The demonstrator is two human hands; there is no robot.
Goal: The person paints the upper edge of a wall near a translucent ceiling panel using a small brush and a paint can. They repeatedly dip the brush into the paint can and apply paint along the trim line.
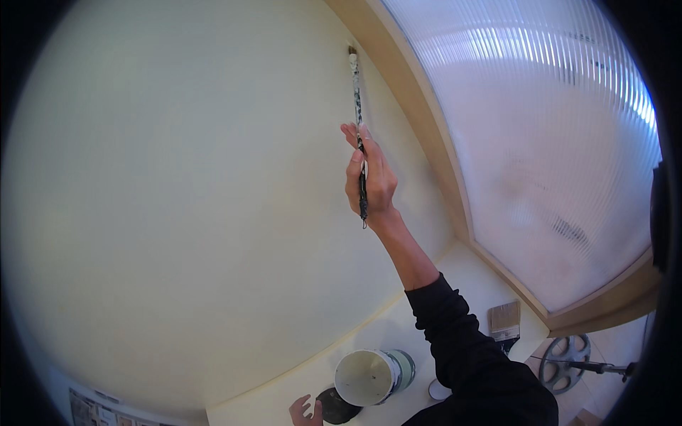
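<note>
My right hand grips a slim paintbrush by its black handle, which is spattered with pale paint. The bristle tip meets the pale wall close to a wooden frame. Low in the view, my left hand has its fingers apart and slightly curled. Beside its thumb lies a dark round object, partly covered by a paint-smeared white bucket. Whether the thumb touches the dark object I cannot tell.
A wide flat brush lies on the white ledge by the frame. A small round container is half hidden by my black sleeve. Ribbed translucent glass fills the frame. A grey spoked wheel stands lower right.
</note>
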